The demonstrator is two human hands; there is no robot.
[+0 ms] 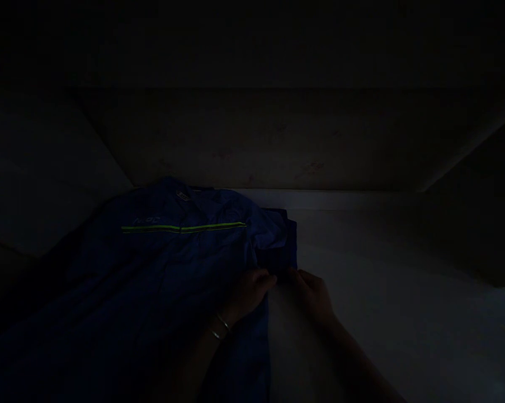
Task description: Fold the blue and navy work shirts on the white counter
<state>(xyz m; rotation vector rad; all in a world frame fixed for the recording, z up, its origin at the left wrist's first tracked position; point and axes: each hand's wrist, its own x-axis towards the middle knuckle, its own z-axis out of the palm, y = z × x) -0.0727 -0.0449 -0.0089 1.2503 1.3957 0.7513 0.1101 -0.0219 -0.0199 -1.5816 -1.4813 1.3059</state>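
In dim light a blue collared garment (160,263), a shirt or jacket, lies spread with a yellow-green stripe (183,228) across it and pale lettering above the stripe. From under its right side shows a darker blue piece of cloth (291,240), perhaps its sleeve or a second garment; I cannot tell which. My left hand (254,288), with a bangle at the wrist, pinches the cloth near its lower edge. Close to its right, my right hand (313,291) has its fingers closed on the same dark cloth's lower right corner. The fingertips are partly lost in shadow.
A pale flat surface (386,268) lies under the garment and extends to the right. Behind it rises a panel (256,145) with faint reddish marks. Another pale panel (46,184) stands on the left, and a dark block (478,212) borders the right side.
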